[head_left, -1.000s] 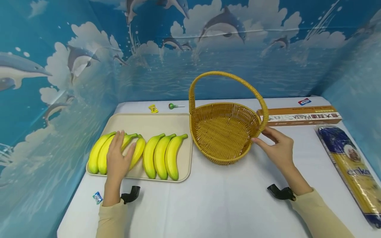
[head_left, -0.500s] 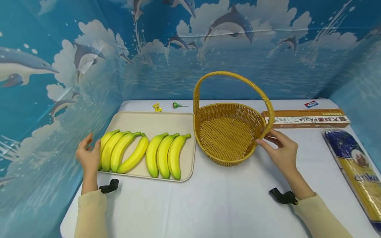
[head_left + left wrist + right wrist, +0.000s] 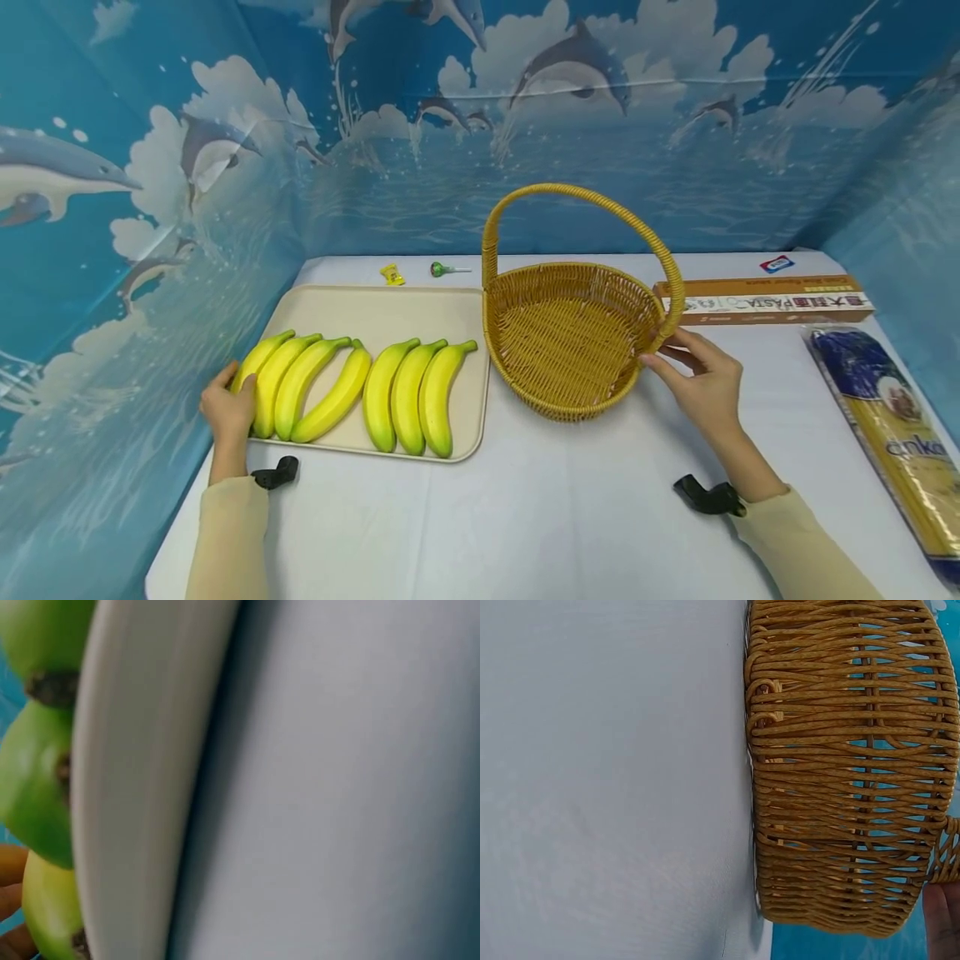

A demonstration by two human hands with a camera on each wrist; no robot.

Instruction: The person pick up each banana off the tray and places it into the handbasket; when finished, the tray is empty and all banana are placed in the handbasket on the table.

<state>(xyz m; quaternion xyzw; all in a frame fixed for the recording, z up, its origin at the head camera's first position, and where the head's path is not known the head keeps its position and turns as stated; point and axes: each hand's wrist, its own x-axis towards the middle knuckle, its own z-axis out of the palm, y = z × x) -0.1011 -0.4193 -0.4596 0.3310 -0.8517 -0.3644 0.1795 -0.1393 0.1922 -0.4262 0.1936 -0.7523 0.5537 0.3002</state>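
My left hand [image 3: 228,408] is at the left end of the beige tray [image 3: 397,308], thumb and fingers around the outermost yellow banana [image 3: 258,358]. In the left wrist view, fingers [image 3: 9,900] show beside one banana tip [image 3: 52,907], at the lower left. Several more bananas [image 3: 408,400] lie side by side on the tray, stems pointing away. To the tray's right stands a woven basket [image 3: 573,408] with a tall arched handle [image 3: 585,193], nothing inside. My right hand [image 3: 701,375] pinches its right rim at the handle's base; its fingers are partly hidden behind the basket.
A brown pasta box [image 3: 772,308] and a yellow-and-blue pasta bag [image 3: 892,417] lie at the right. Along the back are a yellow candy [image 3: 392,274], a green lollipop [image 3: 439,269] and a small red-and-blue packet [image 3: 777,264]. A dolphin-print curtain [image 3: 420,200] borders the table.
My left hand has moved left from above the bananas, past the tray's left side, then closed in on the outermost banana. The right hand keeps its hold on the basket.
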